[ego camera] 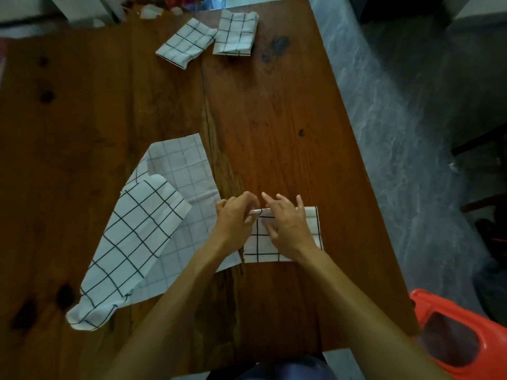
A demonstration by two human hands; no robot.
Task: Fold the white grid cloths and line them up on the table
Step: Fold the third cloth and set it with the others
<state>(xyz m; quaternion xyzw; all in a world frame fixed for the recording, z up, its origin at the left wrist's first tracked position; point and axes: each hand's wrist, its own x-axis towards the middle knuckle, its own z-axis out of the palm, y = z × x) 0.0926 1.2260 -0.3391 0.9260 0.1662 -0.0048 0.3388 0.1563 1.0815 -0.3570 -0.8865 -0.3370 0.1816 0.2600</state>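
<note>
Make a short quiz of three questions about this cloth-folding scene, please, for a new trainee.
1. True or false: two folded cloths lie side by side at the far end of the table.
2. Which hand pinches the far edge of the cloth being folded? A) left B) right C) neither
3. Fill in: the cloths not yet folded lie to the ____ of the hands.

Key
1. True.
2. A: the left hand pinches that edge, while the right hand rests on top with straight fingers.
3. Left.

Wooden table [274,119] — grey marbled floor [397,111]
</note>
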